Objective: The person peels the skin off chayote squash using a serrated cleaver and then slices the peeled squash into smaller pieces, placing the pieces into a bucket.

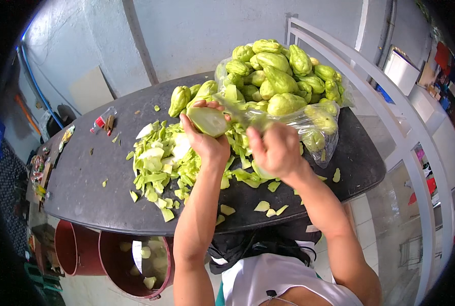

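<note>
My left hand (pixel 209 140) cradles a cut chayote (pixel 209 121), its pale flat face turned up and green skin along its lower edge. To the right, my right hand (pixel 275 151) is a fist around a motion-blurred blade, apparently a knife (pixel 238 111), which points toward the chayote. Beneath both hands spreads a heap of green chayote peelings (pixel 156 164), mixed with whiter slices. Whole chayotes (pixel 179 100) lie just behind the left hand. A large pile of chayotes (pixel 277 74) fills an opened clear plastic bag (pixel 321 153) at the back right.
The dark table (pixel 86 183) has a rounded edge. A small red-capped clear packet (pixel 104 120) lies on its left. Below stand a red tub (pixel 135 264) holding liquid and pale pieces, and another red container (pixel 69 248). A white metal railing (pixel 403 147) runs along the right.
</note>
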Demonstrator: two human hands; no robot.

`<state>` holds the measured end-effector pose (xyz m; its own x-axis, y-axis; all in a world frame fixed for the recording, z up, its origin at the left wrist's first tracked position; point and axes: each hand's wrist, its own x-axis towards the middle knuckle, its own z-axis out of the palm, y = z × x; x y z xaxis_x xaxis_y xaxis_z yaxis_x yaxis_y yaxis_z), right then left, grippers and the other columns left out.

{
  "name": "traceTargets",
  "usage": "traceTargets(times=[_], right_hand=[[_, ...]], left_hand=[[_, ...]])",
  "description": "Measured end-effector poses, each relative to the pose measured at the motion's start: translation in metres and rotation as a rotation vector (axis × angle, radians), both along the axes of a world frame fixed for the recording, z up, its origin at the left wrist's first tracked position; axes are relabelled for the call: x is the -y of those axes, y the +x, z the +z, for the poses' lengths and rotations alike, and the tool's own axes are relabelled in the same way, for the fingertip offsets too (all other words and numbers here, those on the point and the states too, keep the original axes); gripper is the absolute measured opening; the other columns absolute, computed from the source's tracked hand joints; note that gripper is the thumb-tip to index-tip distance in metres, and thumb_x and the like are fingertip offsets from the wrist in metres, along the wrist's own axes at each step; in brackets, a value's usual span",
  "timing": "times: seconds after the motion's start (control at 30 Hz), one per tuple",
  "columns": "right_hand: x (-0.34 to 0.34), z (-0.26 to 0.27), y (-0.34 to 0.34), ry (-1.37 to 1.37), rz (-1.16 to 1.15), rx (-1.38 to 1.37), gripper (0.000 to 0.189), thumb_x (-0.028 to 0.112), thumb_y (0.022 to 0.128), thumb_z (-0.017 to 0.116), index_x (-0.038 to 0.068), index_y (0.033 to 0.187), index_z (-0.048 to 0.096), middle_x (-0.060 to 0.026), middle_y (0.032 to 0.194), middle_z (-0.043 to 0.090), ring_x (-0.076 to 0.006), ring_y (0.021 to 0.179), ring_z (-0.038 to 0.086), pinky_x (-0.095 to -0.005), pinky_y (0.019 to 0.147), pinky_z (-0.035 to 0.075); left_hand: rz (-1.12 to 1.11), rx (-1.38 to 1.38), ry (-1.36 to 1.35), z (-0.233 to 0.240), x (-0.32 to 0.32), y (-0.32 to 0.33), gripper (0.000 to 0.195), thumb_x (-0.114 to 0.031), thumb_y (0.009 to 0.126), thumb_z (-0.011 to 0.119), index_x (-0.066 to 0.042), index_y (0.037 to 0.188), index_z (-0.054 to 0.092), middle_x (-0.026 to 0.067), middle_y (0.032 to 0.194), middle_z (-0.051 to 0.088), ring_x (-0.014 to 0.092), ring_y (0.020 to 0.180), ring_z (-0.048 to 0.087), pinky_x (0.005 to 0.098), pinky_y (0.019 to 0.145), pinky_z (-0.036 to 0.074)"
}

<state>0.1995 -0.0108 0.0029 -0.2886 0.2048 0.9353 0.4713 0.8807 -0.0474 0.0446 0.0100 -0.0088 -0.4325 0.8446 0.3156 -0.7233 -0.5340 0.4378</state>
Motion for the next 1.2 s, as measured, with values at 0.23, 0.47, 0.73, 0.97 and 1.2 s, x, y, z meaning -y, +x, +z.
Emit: traceTargets(times=[0.23,0.47,0.73,0.97,1.2], right_hand=[[0.032,-0.010,-0.037,0.320,-0.032,0.156,0.019,0.013,0.077,0.062,0.010,0.092,0.051,0.0012,0.066,0.048,-0.0149,0.058,0.053,-0.0295,0.052,0.039],[0.031,-0.018,-0.042,0.345,-0.049,0.130,0.020,0.012,0.077,0.062,0.013,0.093,0.049,0.0025,0.064,0.045,-0.0142,0.057,0.051,-0.0296,0.053,0.037],[0.033,-0.017,-0.040,0.344,-0.039,0.098,0.020,0.013,0.077,0.062,0.012,0.091,0.049,0.0030,0.063,0.043,-0.0143,0.056,0.049,-0.0300,0.053,0.036],[0.029,-0.018,-0.039,0.337,-0.036,0.088,0.020,0.013,0.079,0.061,0.012,0.094,0.048,0.0027,0.063,0.042,-0.0144,0.055,0.049,-0.0308,0.053,0.036],[0.025,-0.021,-0.041,0.333,-0.043,0.109,0.020,0.013,0.080,0.061,0.013,0.095,0.048,0.0028,0.063,0.043,-0.0145,0.055,0.049,-0.0308,0.054,0.037]], left_hand=[[-0.132,0.040,0.261,-0.011,-0.002,-0.021,0.053,-0.057,0.099,0.041,-0.008,0.105,0.059,0.0102,0.098,0.059,0.028,0.099,0.056,0.0437,0.074,0.052],[-0.101,0.020,0.258,-0.014,-0.005,-0.025,0.055,-0.053,0.100,0.037,-0.004,0.101,0.060,0.0141,0.095,0.059,0.032,0.097,0.055,0.0457,0.072,0.051],[-0.040,0.001,0.253,-0.007,-0.003,-0.025,0.057,-0.055,0.100,0.036,-0.003,0.097,0.060,0.0148,0.093,0.059,0.034,0.092,0.057,0.0446,0.069,0.052],[-0.136,0.003,0.303,-0.004,0.001,-0.026,0.057,-0.054,0.101,0.036,-0.003,0.101,0.062,0.0156,0.097,0.060,0.034,0.099,0.055,0.0463,0.073,0.051],[-0.160,-0.058,0.352,-0.008,0.001,-0.025,0.057,-0.053,0.102,0.033,-0.003,0.101,0.061,0.0168,0.098,0.060,0.034,0.098,0.055,0.0447,0.075,0.050]])
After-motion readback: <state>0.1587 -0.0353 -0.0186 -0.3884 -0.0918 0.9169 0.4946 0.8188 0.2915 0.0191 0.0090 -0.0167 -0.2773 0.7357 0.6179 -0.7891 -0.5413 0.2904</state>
